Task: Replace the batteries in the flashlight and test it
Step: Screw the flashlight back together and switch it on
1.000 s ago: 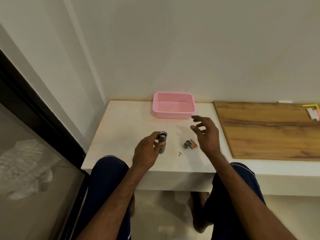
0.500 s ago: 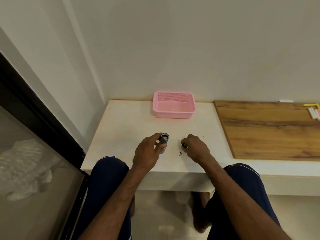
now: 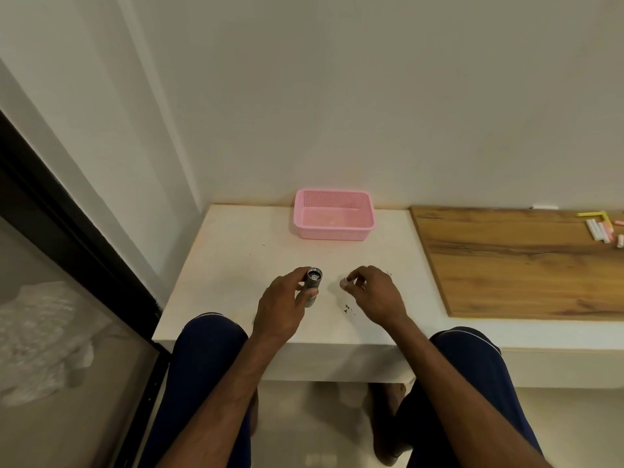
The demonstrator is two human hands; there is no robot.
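The person's left hand (image 3: 282,307) grips a short grey metal cylindrical flashlight (image 3: 312,285), with the thumb and fingers curled around its lower barrel. The flashlight is held just above the white stone-like tabletop (image 3: 236,265), near the front edge. It stands nearly upright, and its round end tips back toward the camera so the inside of the rim shows.

At 3 o'clock from the flashlight, near it but not touching, is the right hand (image 3: 374,295). It hovers low over the tabletop with its fingers curled inward and the fingertips (image 3: 344,282) bunched together, pointing toward the flashlight. Something pale shows at the tips. It cannot be told whether they pinch a small part or hold nothing.

A few small dark specks (image 3: 347,309) lie on the tabletop at 5 o'clock from the flashlight, just under the right wrist.

A pink perforated rectangular plastic basket (image 3: 332,233) sits against the wall at 12 o'clock from the flashlight, well apart from both hands. A brown wood-grain board (image 3: 523,265) lies flat at 3 o'clock, beyond the right hand. On its far corner, at 2 o'clock, are several white, pink and yellow chalk sticks (image 3: 601,229).

The person's knees in dark blue trousers (image 3: 209,349) reach the table's front edge at 6 o'clock.
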